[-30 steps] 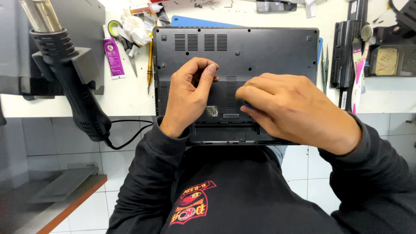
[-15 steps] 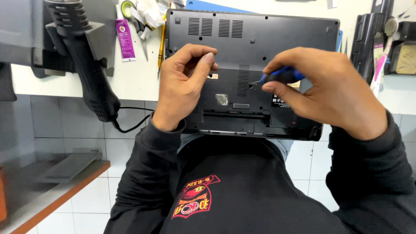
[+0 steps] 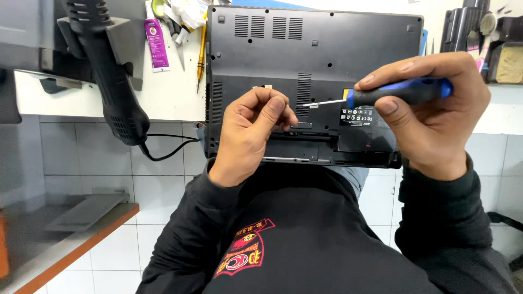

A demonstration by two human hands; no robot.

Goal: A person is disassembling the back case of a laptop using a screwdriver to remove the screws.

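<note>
Laptop [image 3: 310, 60]: black, underside up, on white bench [image 3: 169, 98] — at 12 o'clock.
Right hand [image 3: 436, 114]: fingers closed around blue-handled screwdriver [image 3: 403, 92], tip pointing to 9 o'clock.
Left hand [image 3: 250, 130]: fingers curled, pinched together — resting on laptop's base.

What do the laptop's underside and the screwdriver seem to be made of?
Laptop underside: looks like matte black moulded plastic, judging by its dull sheen and moulded vent slots. Screwdriver, held in the right hand: a blue handle, probably plastic or rubbery, and a thin shiny shaft, seemingly metal.
</note>
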